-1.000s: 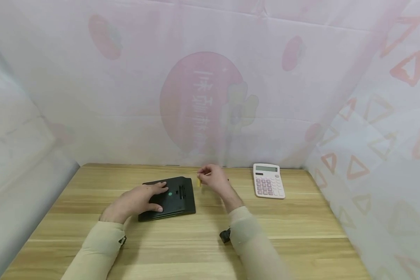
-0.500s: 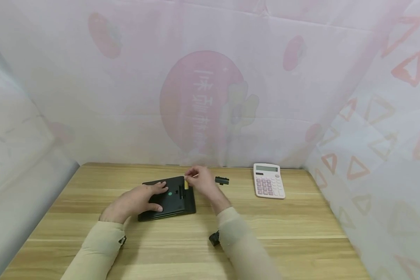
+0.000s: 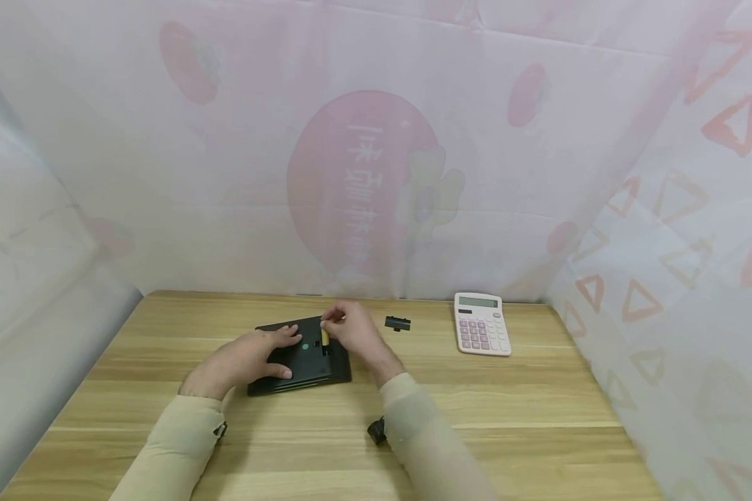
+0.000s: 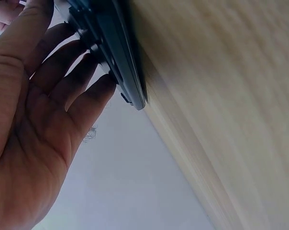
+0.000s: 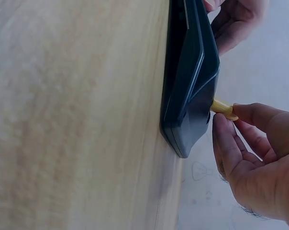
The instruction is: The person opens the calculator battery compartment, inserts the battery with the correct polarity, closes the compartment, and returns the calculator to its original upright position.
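Note:
A black calculator [image 3: 313, 369] lies back side up on the table, its battery slot near the right end. My left hand [image 3: 251, 356] rests flat on it with fingers spread; in the left wrist view the fingertips [image 4: 106, 84] touch its back. My right hand [image 3: 354, 330] pinches a yellow battery [image 3: 326, 337] between thumb and fingertips, over the slot. From the right wrist, the battery [image 5: 223, 108] sticks out at a slant from the back of the wedge-shaped calculator [image 5: 192, 100], its inner end hidden.
A small black battery cover [image 3: 397, 323] lies on the wooden table [image 3: 301, 438] just right of my right hand. Farther right is a pink and white calculator [image 3: 482, 325], face up. A printed curtain [image 3: 238, 209] hangs behind the table's back edge.
My right hand has moved left with the battery, from beside the black calculator to over its slot. The battery cover has come into sight. My left hand has stayed put.

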